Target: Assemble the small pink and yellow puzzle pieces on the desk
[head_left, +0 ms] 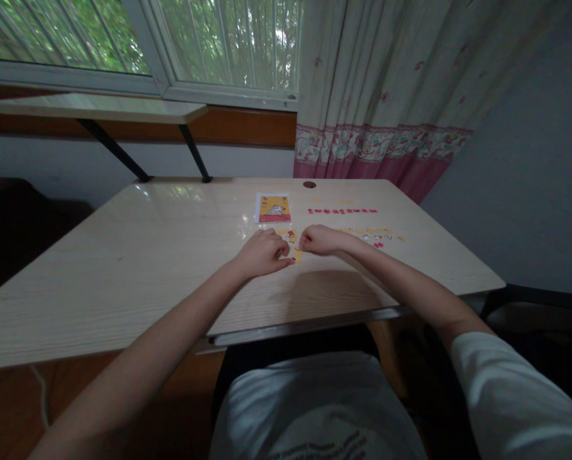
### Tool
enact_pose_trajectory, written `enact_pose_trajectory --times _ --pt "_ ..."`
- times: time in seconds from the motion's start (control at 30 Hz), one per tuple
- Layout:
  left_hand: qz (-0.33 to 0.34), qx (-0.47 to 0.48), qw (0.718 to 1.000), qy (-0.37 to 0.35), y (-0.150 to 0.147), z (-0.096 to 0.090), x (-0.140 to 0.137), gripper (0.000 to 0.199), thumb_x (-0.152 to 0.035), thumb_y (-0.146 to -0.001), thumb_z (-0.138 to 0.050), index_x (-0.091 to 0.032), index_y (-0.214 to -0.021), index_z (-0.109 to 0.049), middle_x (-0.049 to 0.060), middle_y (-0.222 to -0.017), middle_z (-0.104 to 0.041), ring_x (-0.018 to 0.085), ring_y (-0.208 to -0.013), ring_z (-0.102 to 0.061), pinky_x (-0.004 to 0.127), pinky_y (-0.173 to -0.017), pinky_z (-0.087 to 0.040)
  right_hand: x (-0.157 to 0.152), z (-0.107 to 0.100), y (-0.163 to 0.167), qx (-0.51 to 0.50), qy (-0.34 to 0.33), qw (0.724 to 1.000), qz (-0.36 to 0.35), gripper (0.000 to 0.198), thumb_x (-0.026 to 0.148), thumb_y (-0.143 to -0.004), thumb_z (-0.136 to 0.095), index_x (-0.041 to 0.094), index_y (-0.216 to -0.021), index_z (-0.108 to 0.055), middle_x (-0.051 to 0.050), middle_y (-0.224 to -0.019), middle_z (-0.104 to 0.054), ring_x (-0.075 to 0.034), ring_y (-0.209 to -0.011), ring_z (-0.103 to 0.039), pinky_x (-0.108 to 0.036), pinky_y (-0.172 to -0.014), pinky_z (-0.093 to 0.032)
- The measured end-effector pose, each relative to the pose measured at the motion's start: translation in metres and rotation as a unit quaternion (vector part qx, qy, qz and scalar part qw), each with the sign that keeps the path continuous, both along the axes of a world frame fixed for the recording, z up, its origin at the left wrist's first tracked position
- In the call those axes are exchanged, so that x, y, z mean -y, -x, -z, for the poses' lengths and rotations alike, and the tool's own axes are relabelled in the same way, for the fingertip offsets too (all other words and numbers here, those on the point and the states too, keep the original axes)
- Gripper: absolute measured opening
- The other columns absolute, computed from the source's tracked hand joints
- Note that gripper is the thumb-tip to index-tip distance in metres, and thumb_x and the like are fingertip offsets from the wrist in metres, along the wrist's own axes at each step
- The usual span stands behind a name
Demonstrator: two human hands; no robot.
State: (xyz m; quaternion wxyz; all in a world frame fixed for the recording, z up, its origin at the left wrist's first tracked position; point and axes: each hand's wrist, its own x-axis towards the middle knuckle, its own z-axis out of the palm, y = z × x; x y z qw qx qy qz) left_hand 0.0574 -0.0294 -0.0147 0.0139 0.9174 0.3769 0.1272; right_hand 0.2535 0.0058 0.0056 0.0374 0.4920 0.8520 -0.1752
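A partly joined strip of yellow jigsaw puzzle pieces lies on the desk between my two hands. My left hand rests at its left side, thumb and index finger apart, touching the edge of the pieces and covering some of them. From the right, my right hand pinches at the strip's right edge with fingers closed on what looks like a small puzzle piece, mostly hidden by the fingertips. Just beyond the hands lies a picture card with a white cartoon animal on a yellow and red ground.
Red puzzle pieces form a row at the right, and yellow and patterned pieces lie behind my right forearm. A single red piece sits nearby. A raised shelf stands at the desk's back left; a cable hole is at the back.
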Motion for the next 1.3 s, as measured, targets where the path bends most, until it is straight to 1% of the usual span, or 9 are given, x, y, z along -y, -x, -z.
enact_pose_trajectory --times 0.13,0.33,0.4,0.5,0.67,0.83,1.0,1.17,1.3 --pt "-0.002 -0.001 1.0 -0.005 0.001 -0.001 0.0 0.028 -0.045 -0.082 -0.061 -0.018 -0.071 -0.062 0.005 -0.07 -0.065 0.022 -0.077 -0.054 0.033 -0.068 -0.037 -0.003 -0.003 -0.001 -0.022 0.034 0.999 0.004 0.022 0.021 -0.079 -0.054 0.009 -0.083 -0.073 -0.004 -0.071 -0.066 -0.011 -0.063 -0.053 -0.02 -0.056 -0.034" --pt "0.002 -0.001 1.0 -0.002 0.001 -0.001 0.001 0.029 -0.046 -0.082 -0.06 -0.018 -0.071 -0.062 0.004 -0.071 -0.065 0.021 -0.076 -0.053 0.033 -0.068 -0.036 -0.003 -0.003 0.002 -0.067 0.089 0.994 -0.012 0.023 0.019 -0.079 -0.053 0.009 -0.085 -0.072 -0.001 -0.066 -0.063 -0.009 -0.058 -0.048 -0.02 -0.055 -0.034" --pt "0.003 0.0 1.0 -0.002 0.001 -0.001 0.001 0.03 -0.046 -0.082 -0.06 -0.019 -0.071 -0.062 0.004 -0.07 -0.065 0.021 -0.076 -0.053 0.033 -0.068 -0.036 -0.002 -0.005 0.003 -0.067 0.072 0.995 -0.009 0.022 0.016 -0.078 -0.053 0.01 -0.085 -0.073 -0.002 -0.07 -0.065 -0.01 -0.06 -0.051 -0.02 -0.057 -0.035" --pt "0.007 0.007 1.0 0.004 0.003 -0.002 0.001 0.031 -0.047 -0.083 -0.058 -0.019 -0.07 -0.061 0.004 -0.068 -0.064 0.021 -0.075 -0.052 0.033 -0.069 -0.036 0.0 -0.01 0.004 -0.057 0.033 0.998 0.013 0.023 0.012 -0.075 -0.056 0.012 -0.09 -0.073 -0.005 -0.079 -0.07 -0.011 -0.067 -0.058 -0.02 -0.061 -0.038" --pt "0.012 0.017 1.0 0.018 0.002 -0.003 0.001 0.03 -0.045 -0.082 -0.06 -0.019 -0.068 -0.061 0.004 -0.066 -0.063 0.021 -0.073 -0.052 0.033 -0.067 -0.036 0.003 -0.015 0.001 -0.054 0.042 0.998 0.016 0.027 0.011 -0.074 -0.059 0.012 -0.098 -0.073 -0.005 -0.082 -0.072 -0.012 -0.07 -0.061 -0.019 -0.063 -0.04" --pt "-0.015 0.002 1.0 0.011 -0.003 0.0 0.003 0.031 -0.044 -0.079 -0.064 -0.019 -0.062 -0.058 0.004 -0.064 -0.062 0.022 -0.073 -0.052 0.032 -0.064 -0.035 0.003 -0.012 -0.003 -0.102 0.1 0.99 0.015 0.026 0.009 -0.077 -0.056 0.009 -0.098 -0.071 -0.002 -0.071 -0.067 -0.009 -0.058 -0.053 -0.019 -0.058 -0.038" --pt "-0.023 -0.004 1.0 0.019 -0.004 -0.003 0.005 0.031 -0.044 -0.079 -0.065 -0.019 -0.062 -0.058 0.004 -0.065 -0.063 0.021 -0.071 -0.052 0.031 -0.063 -0.035 -0.001 -0.005 -0.005 -0.165 0.164 0.972 0.038 0.023 0.011 -0.076 -0.056 0.01 -0.094 -0.07 0.003 -0.059 -0.059 -0.006 -0.05 -0.043 -0.019 -0.054 -0.036" --pt "-0.021 -0.012 1.0 0.012 -0.003 -0.004 0.005 0.033 -0.046 -0.08 -0.064 -0.019 -0.062 -0.058 0.004 -0.065 -0.063 0.021 -0.071 -0.051 0.031 -0.062 -0.033 -0.002 -0.003 -0.008 -0.203 0.217 0.952 0.072 0.021 0.01 -0.071 -0.059 0.012 -0.089 -0.069 0.006 -0.052 -0.052 -0.006 -0.046 -0.039 -0.019 -0.049 -0.033" --pt "-0.017 -0.017 1.0 0.007 -0.002 -0.002 0.004 0.034 -0.047 -0.081 -0.062 -0.018 -0.064 -0.058 0.004 -0.066 -0.064 0.021 -0.072 -0.051 0.031 -0.062 -0.033 0.0 -0.003 -0.008 -0.239 0.251 0.935 0.072 0.018 0.008 -0.07 -0.059 0.013 -0.086 -0.067 0.007 -0.051 -0.049 -0.005 -0.046 -0.039 -0.018 -0.048 -0.033"
